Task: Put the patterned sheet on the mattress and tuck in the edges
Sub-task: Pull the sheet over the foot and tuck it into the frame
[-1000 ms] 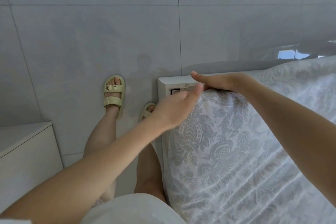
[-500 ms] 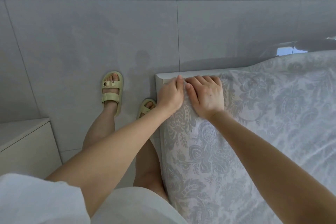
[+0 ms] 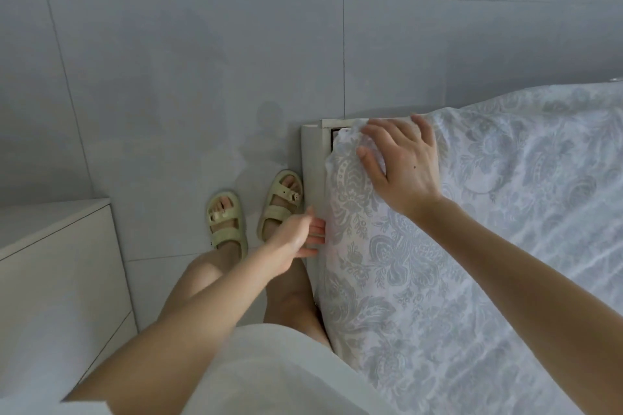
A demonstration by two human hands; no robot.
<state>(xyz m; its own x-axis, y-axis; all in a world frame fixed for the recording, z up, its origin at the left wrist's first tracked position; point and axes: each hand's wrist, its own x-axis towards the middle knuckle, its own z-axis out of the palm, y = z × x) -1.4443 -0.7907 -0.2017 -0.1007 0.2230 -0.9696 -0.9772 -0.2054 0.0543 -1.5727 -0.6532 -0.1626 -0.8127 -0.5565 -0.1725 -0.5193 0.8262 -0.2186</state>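
Right hand (image 3: 403,165) splayed flat; left hand (image 3: 296,239) lower, fingertips seemingly hidden.

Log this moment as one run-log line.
stage: tucking corner | right hand: flat, pressing grey-white floral patterned sheet on mattress corner | left hand: fingers at sheet's side edge by white bed frame | grip: unclear

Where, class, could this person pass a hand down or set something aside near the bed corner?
Free: the white cabinet top beside the left leg, and the grey tiled floor beyond the sandals. Crowded: the slot between the bed frame and the patterned sheet, where the left hand works; the right hand covers the corner.
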